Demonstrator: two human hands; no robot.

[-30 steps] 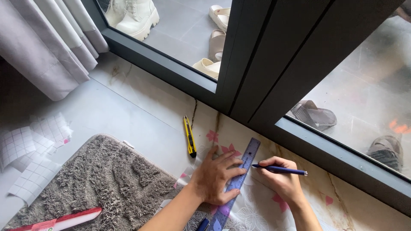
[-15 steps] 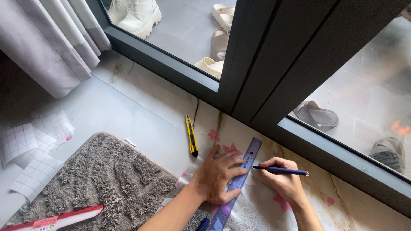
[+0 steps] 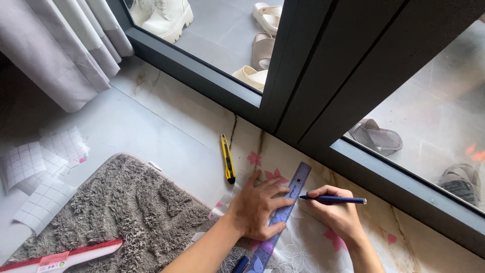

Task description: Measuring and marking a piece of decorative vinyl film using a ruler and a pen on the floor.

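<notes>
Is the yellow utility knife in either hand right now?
No. The yellow utility knife lies on the floor, apart from the left hand pressing the ruler.

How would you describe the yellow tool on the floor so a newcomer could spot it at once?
Start at the dark window frame and drop to the pale floor strip below its central post. There, just beyond the fingertips of the left hand, lies a slim yellow-and-black utility knife. Unlike the purple ruler and blue pen, nobody touches it.

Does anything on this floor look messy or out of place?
Mostly tidy. Loose scraps of gridded backing paper lie scattered and curled left of the grey rug. The yellow utility knife lies on the floor, apart from both hands; I cannot tell whether its blade is out.
</notes>
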